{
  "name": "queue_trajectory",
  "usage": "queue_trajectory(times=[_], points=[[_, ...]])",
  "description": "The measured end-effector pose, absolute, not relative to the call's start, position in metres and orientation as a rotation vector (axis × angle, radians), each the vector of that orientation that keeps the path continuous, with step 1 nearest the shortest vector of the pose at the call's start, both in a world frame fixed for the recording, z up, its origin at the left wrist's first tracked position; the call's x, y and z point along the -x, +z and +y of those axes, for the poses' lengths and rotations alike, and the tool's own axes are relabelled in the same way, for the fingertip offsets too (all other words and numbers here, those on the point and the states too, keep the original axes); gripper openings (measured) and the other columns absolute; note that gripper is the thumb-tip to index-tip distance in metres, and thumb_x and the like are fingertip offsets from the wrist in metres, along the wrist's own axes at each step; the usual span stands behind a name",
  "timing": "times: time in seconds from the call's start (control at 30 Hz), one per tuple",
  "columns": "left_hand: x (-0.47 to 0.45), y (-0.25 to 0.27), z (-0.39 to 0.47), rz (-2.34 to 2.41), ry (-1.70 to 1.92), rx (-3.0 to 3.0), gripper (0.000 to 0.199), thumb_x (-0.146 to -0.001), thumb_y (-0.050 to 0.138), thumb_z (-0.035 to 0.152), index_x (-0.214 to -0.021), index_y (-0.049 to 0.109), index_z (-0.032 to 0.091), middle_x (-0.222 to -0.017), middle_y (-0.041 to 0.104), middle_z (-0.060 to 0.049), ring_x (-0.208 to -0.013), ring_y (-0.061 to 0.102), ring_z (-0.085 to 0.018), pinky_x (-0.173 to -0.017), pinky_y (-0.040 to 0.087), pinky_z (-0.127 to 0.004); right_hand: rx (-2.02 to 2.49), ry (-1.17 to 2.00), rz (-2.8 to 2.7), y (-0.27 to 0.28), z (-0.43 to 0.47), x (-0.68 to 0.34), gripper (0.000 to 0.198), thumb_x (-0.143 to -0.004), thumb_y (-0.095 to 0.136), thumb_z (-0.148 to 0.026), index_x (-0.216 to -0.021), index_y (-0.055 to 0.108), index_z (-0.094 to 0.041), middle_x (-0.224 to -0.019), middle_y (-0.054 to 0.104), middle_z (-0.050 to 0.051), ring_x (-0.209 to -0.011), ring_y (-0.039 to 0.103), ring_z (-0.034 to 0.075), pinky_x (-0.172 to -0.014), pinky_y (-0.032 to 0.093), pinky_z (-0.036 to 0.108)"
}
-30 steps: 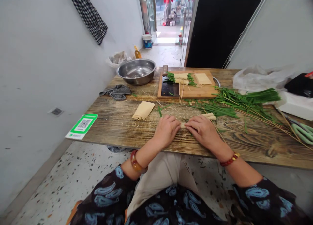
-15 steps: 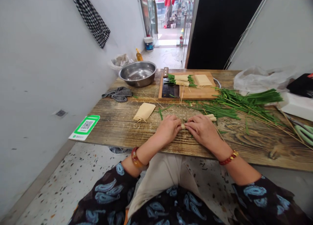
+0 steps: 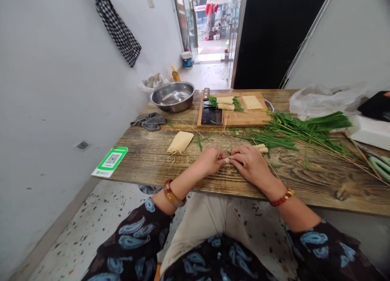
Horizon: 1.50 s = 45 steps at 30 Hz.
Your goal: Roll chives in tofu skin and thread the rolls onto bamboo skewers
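Note:
Near the front edge of the table, my left hand (image 3: pixel 211 161) and my right hand (image 3: pixel 248 161) pinch a small pale tofu-sheet roll (image 3: pixel 226 160) between them. Its ends are hidden under my fingers. More finished rolls (image 3: pixel 261 148) lie just beyond my right hand. Left of my hands lies a stack of flat tofu sheets (image 3: pixel 180 142). Cut green chives (image 3: pixel 274 139) spread behind and right of my right hand, with thin straw-like strands (image 3: pixel 271 167) beside it.
A cutting board (image 3: pixel 240 120) at the back holds a cleaver (image 3: pixel 211 116), chive-filled rolls (image 3: pixel 226 103) and tofu sheets (image 3: pixel 252 102). A steel basin (image 3: pixel 173 97) and grey cloth (image 3: pixel 149 121) stand left. Scissors (image 3: pixel 380 165) and a plastic bag (image 3: pixel 326 100) are right.
The view has tilted and shifted slightly. Both hands stay on the roll at about the same spot, with the left fingers curled in a little more.

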<state>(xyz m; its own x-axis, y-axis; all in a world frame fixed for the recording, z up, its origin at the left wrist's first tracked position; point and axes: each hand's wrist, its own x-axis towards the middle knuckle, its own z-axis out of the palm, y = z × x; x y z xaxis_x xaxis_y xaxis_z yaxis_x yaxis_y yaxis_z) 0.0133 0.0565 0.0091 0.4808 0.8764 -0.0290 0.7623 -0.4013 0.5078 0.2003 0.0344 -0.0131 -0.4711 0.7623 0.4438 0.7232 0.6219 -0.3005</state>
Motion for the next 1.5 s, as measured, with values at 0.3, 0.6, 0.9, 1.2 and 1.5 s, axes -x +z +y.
queue_trajectory(times=[0.3, 0.6, 0.9, 1.2, 1.5], points=[[-0.013, -0.002, 0.047, 1.308, 0.579, -2.347, 0.006, -0.08, 0.06, 0.02, -0.076, 0.058, 0.017, -0.077, 0.057, -0.001, -0.079, 0.052, -0.016, -0.072, 0.041, -0.028, 1.067, 0.149, -2.268, -0.018, 0.037, -0.203, 0.013, -0.088, 0.057, -0.023, -0.083, 0.069, -0.02, -0.105, 0.069, 0.006, -0.097, 0.059, 0.02, -0.084, 0.039, 0.037], [-0.011, -0.009, 0.042, 1.237, 0.668, -2.418, 0.01, -0.082, 0.058, 0.015, -0.074, 0.052, 0.018, -0.076, 0.057, 0.0, -0.078, 0.052, -0.016, -0.072, 0.041, -0.028, 1.065, 0.188, -2.302, -0.018, 0.039, -0.204, 0.012, -0.088, 0.059, -0.026, -0.096, 0.064, -0.018, -0.087, 0.07, 0.004, -0.085, 0.061, 0.018, -0.082, 0.036, 0.034], [-0.006, -0.014, 0.04, 1.191, 0.683, -2.643, 0.009, -0.087, 0.05, 0.015, -0.078, 0.051, 0.018, -0.08, 0.056, -0.002, -0.081, 0.051, -0.018, -0.075, 0.042, -0.03, 1.064, 0.08, -2.389, -0.003, 0.032, -0.203, 0.013, -0.088, 0.059, -0.027, -0.096, 0.07, -0.025, -0.088, 0.066, 0.002, -0.092, 0.052, 0.018, -0.088, 0.03, 0.037], [-0.002, 0.001, 0.033, 1.188, 0.853, -2.354, 0.008, -0.082, 0.059, 0.021, -0.089, 0.059, 0.017, -0.089, 0.063, -0.005, -0.087, 0.056, -0.018, -0.08, 0.045, -0.032, 1.06, -0.136, -2.374, 0.001, 0.017, -0.198, 0.015, -0.091, 0.054, -0.022, -0.091, 0.068, -0.025, -0.082, 0.065, 0.001, -0.094, 0.053, 0.018, -0.099, 0.026, 0.042], [0.0, 0.023, 0.041, 0.977, 0.614, -1.745, 0.028, -0.084, 0.052, 0.036, -0.075, 0.065, 0.013, -0.073, 0.065, -0.002, -0.072, 0.057, -0.014, -0.068, 0.043, -0.024, 0.938, -0.399, -2.345, 0.015, -0.009, -0.195, 0.02, -0.093, 0.05, -0.016, -0.104, 0.064, -0.024, -0.088, 0.069, 0.001, -0.101, 0.056, 0.017, -0.106, 0.025, 0.043]])
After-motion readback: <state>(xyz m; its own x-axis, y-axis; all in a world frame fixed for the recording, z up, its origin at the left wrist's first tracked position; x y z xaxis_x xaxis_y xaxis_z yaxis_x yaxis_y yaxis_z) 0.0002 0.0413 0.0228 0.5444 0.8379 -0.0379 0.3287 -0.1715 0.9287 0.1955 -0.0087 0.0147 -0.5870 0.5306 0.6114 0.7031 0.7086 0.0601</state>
